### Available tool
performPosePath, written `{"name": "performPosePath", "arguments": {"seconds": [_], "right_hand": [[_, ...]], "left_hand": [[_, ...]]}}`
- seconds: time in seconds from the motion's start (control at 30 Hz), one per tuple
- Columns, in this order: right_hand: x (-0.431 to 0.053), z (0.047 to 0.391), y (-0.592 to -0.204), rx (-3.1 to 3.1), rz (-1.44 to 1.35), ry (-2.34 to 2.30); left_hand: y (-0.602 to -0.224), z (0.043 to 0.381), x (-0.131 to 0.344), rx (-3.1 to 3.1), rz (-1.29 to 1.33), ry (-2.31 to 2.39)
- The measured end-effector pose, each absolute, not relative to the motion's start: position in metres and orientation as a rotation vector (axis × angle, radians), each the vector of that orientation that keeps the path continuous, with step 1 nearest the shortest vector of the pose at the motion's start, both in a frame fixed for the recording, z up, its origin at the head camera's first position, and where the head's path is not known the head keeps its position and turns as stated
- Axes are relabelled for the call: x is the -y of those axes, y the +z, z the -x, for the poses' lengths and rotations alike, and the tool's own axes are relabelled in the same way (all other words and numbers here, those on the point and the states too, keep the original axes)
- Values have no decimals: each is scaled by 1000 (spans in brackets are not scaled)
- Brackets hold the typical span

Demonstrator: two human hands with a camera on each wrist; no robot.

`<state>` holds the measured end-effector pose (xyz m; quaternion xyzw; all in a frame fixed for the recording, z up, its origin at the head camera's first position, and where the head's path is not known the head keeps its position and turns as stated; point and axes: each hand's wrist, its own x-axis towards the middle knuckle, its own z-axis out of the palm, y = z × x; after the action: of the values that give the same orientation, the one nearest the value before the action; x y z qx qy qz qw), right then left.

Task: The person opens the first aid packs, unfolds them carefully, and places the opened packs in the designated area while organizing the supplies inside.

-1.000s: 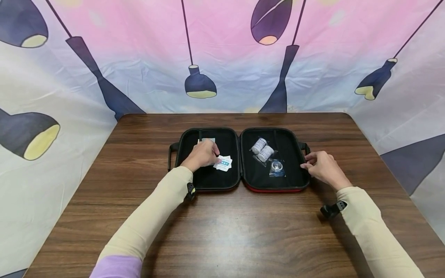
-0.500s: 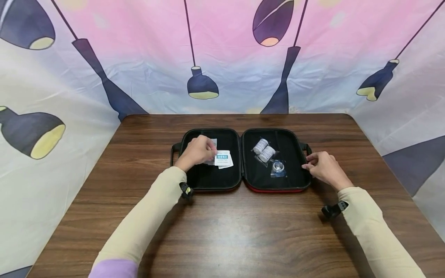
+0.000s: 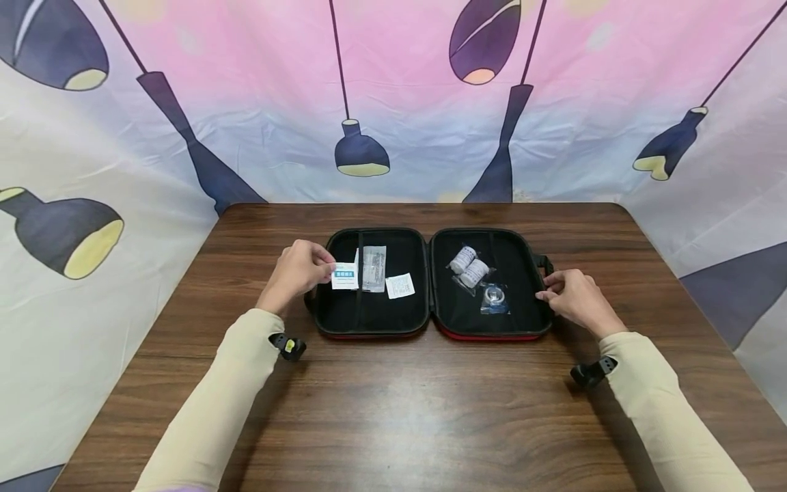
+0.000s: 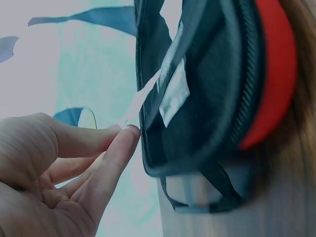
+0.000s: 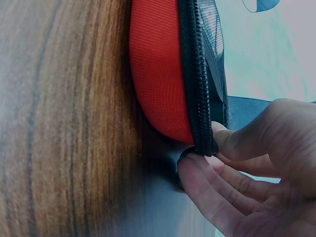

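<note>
An unzipped red and black case lies spread flat on the table. Between thumb and fingers, my left hand pinches a small white packet with a blue label at the case's left edge. The left wrist view shows this packet nearly edge-on beside a black strap. A silver-grey sachet and another white packet lie in the left half. My right hand grips the right half's rim, thumb inside and fingers outside by the zipper.
Two wrapped white rolls and a clear bag with a white ring lie in the right half. A carrying handle sticks out at the case's right side. Behind the wooden table hangs a lamp-print cloth.
My left hand has moved left with the blue-labelled packet, from the middle of the left half to its left edge, uncovering the silver-grey sachet. The right hand stays at the rim.
</note>
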<state>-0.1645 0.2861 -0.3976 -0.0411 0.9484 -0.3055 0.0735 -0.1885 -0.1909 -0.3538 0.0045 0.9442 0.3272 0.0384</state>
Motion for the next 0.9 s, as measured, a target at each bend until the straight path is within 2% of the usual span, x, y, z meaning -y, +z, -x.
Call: {"name": "performPosePath", "arguments": {"seconds": [0.4,0.9], "right_hand": [[-285,164,-399,-2857,119,-931],[-284,165,-400,-2862,86,-933]], "left_hand": [[-363,187,201,-2844,13,983],[-379,196,169,-2762,-90,1033]]}}
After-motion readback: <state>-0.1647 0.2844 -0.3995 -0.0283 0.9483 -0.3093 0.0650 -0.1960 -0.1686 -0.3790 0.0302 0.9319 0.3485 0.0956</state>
